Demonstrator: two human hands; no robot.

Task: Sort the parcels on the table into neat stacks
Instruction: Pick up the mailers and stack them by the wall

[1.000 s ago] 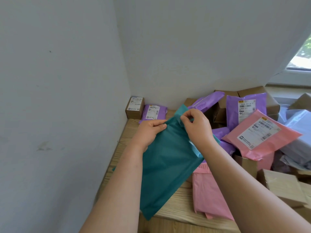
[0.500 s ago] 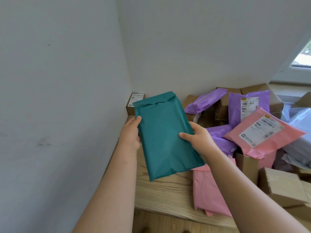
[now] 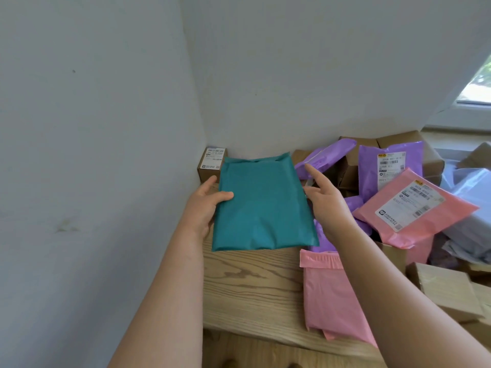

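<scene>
Head view: my left hand grasps the teal parcel by its left edge, thumb on top, at the desk's back-left corner. My right hand is released, fingers straight beside its right edge. I judge this the placing step; next it needs squaring flat. I count one teal parcel, two pink mailers and at least three purple mailers.

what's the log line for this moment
item: teal parcel | left grip: holds left edge | right grip: open beside right edge | place: over table, near labelled box
</scene>
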